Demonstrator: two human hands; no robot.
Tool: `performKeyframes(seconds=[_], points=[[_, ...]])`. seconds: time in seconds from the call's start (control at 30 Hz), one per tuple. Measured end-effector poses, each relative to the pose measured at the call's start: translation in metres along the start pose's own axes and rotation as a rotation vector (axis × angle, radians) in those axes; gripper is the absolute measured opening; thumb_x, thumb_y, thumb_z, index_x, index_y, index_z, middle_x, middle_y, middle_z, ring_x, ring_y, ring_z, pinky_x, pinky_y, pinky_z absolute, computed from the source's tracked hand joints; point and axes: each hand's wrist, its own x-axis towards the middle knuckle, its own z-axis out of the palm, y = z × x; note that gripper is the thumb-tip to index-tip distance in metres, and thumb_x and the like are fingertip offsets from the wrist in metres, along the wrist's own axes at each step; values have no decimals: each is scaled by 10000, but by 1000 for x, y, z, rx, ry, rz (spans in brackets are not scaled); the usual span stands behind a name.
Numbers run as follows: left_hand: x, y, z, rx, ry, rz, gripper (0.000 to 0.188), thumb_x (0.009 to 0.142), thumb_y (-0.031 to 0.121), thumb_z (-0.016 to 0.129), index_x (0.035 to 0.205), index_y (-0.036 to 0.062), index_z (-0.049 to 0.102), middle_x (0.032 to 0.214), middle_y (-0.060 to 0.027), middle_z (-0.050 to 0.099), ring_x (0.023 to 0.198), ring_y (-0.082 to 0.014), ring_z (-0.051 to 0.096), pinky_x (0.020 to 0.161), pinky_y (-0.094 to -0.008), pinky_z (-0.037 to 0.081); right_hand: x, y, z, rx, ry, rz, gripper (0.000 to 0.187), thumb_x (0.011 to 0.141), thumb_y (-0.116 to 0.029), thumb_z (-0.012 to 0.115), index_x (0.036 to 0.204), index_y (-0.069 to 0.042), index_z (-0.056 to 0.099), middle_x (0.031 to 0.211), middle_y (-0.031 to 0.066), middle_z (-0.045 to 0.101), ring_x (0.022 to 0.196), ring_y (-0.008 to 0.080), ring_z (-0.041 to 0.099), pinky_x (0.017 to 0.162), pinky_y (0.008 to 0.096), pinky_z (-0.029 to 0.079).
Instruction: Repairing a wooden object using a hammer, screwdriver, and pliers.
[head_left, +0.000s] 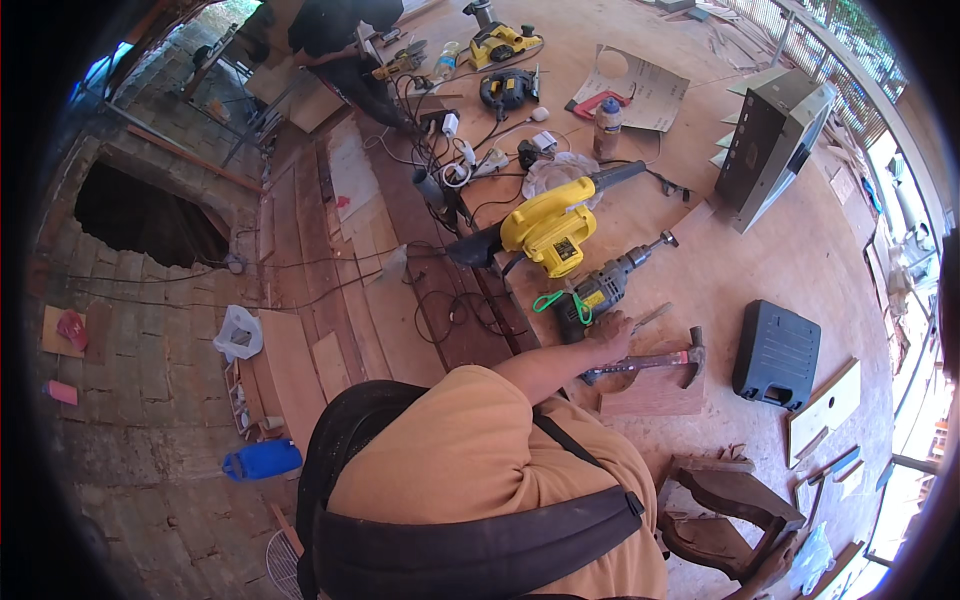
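Note:
My left hand reaches over the worktable with its fingers closed around what looks like a chisel, whose flat blade points away to the right. Just beyond that hand lies a yellow and black power drill with a green cord loop. A claw hammer rests partly over a flat wooden board, on the near side of the hand. At the lower right my right hand is at the edge of a dark carved wooden frame, fingers curled against it; part of the hand is cut off.
A yellow blower, a black tool case, a metal-cased box and a bottle stand on the table. Cables tangle along its left side. Farther off are a jigsaw and another person. A hole gapes at left.

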Motion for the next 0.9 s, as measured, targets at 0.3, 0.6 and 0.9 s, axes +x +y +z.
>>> performKeyframes(seconds=[0.3,0.6,0.9], points=[[-2,1,-5,9,6,12,362,859,170,604,1191,27,598,1212,-203,560,1188,-358,546,1004,-469,450,10,18,5,-69,35,-10,625,1006,-533,429,1339,-33,601,1292,236,622,1178,396,585,1009,417,429],[-1,0,0,16,33,36,374,855,154,601,1209,35,593,1194,-202,562,1171,-366,548,992,-476,446,15,32,3,-58,-2,-9,614,1008,-520,428,1341,-33,597,1282,244,624,1168,412,581,1000,419,431],[0,3,-6,-9,15,18,385,837,128,608,1212,40,599,1206,-204,566,1189,-365,543,999,-471,457,16,23,4,-25,-10,19,629,1010,-531,431,1365,-33,578,1335,249,590,1214,401,561,1028,405,421]])
